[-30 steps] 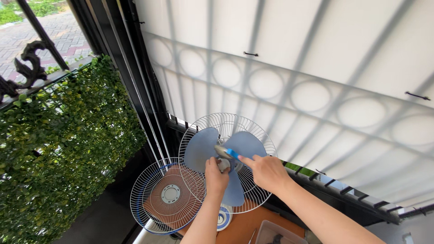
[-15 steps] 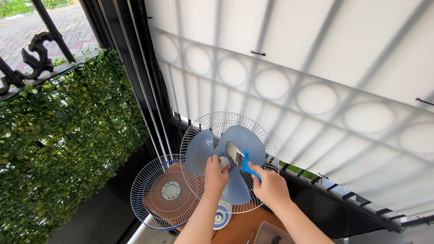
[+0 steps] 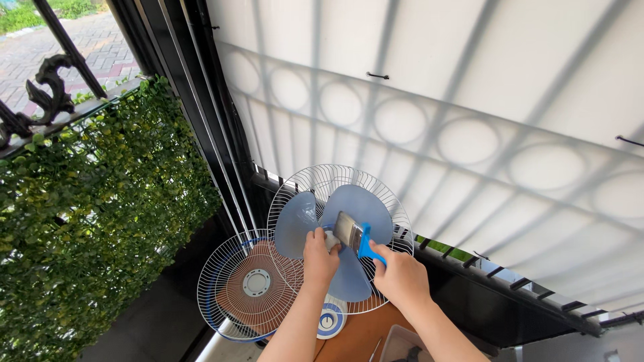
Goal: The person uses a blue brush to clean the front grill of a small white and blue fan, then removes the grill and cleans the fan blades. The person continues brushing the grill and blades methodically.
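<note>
A fan with pale blue blades stands upright, its rear wire guard still behind the blades. My left hand grips the hub at the centre of the blades. My right hand holds a paintbrush with a blue handle and a metal ferrule, its bristles against the upper right blade near the hub. The fan's detached front guard, white wire with a blue rim and round centre cap, leans to the left of the fan.
The fan's base with a round dial rests on a brown table. A clear plastic box sits at the bottom edge. A green leafy hedge panel fills the left; a white screen rises behind.
My right hand turned the brush from a flat reach over the hub to an upright angle on the upper right blade. The left hand kept its grip on the hub.
</note>
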